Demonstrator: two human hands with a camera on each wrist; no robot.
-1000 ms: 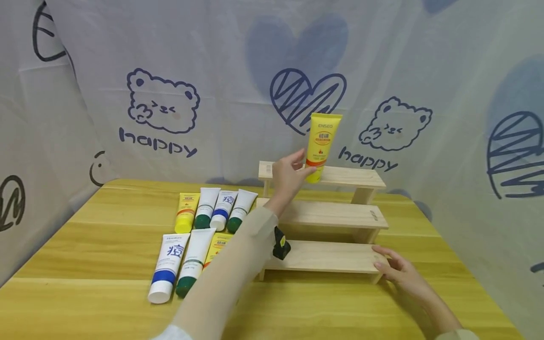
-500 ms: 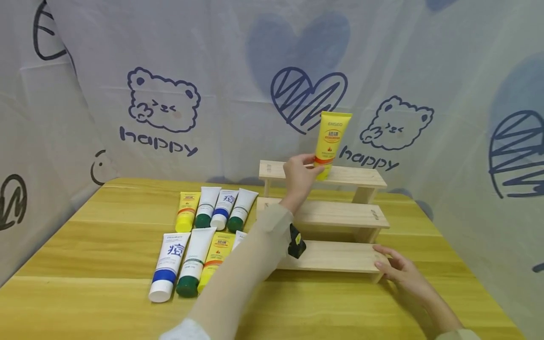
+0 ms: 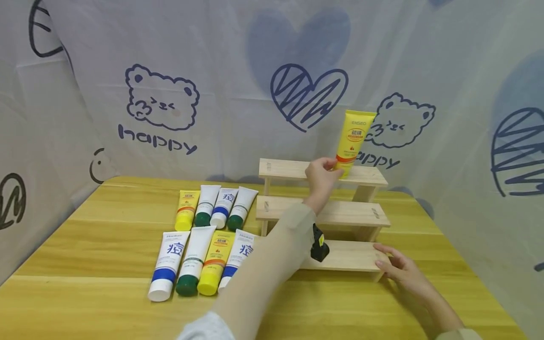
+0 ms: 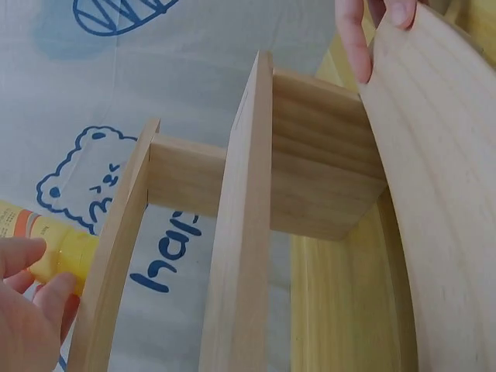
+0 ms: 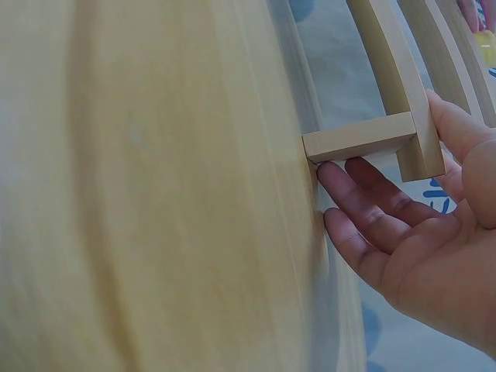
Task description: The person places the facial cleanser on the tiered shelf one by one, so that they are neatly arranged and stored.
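Note:
A yellow squeeze tube (image 3: 355, 134) stands cap down at the right part of the top step of a three-tier wooden display stand (image 3: 348, 255). My left hand (image 3: 321, 179) pinches it low, near the cap, between thumb and fingers. In the left wrist view the tube's yellow cap (image 4: 75, 252) is right at the top board's edge. My right hand (image 3: 403, 271) grips the right end of the lowest step. From the right wrist view, its thumb lies on the board while the fingers (image 5: 372, 221) reach the short leg (image 5: 360, 139) below.
Left of the stand, two rows of tubes lie on the wooden table (image 3: 85, 255), among them a yellow tube (image 3: 216, 259) and a white-and-blue tube (image 3: 167, 259). My left forearm partly covers the front row. A printed curtain (image 3: 229, 94) hangs behind the table.
My left hand has moved the yellow tube rightward along the top step. More of the front row of tubes shows now. My right hand has stayed on the lowest step.

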